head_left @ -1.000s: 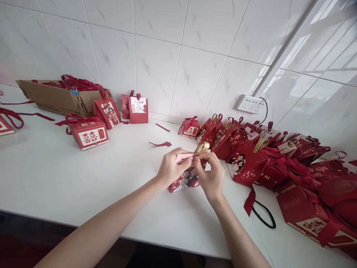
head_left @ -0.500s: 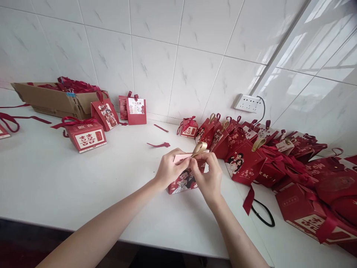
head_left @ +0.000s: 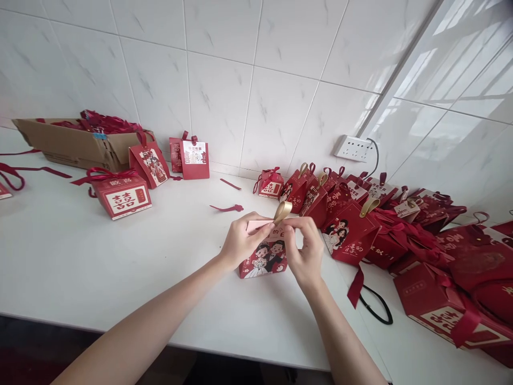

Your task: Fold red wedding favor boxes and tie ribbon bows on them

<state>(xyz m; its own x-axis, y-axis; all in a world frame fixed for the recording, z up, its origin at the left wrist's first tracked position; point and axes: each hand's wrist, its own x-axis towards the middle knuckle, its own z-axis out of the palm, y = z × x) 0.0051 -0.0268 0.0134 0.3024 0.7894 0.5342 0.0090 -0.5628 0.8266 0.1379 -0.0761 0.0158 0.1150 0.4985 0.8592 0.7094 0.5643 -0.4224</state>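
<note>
A red gift box [head_left: 263, 260] printed with a cartoon couple stands upright on the white table in front of me. A gold ribbon loop [head_left: 284, 212] rises from its top edge. My left hand [head_left: 244, 239] is closed on the top left of the box, with the thumb in front near the base of the loop. At the top right edge, my right hand [head_left: 305, 247] pinches the box between thumb and forefinger, the other fingers curled. The fingers partly cover the box's upper part.
Many red gift boxes [head_left: 348, 233] crowd the right side, with a black cord loop [head_left: 375, 305] near them. At the left stand a cardboard box [head_left: 76, 145] of red ribbons and a ribbon-tied box [head_left: 124, 195]. Loose ribbon pieces [head_left: 227, 208] lie behind my hands. A power strip [head_left: 355, 148] is by the wall.
My right hand has moved slightly right, from the loop's base to the box's top right edge. More of the printed couple now shows. My left hand stays on the box.
</note>
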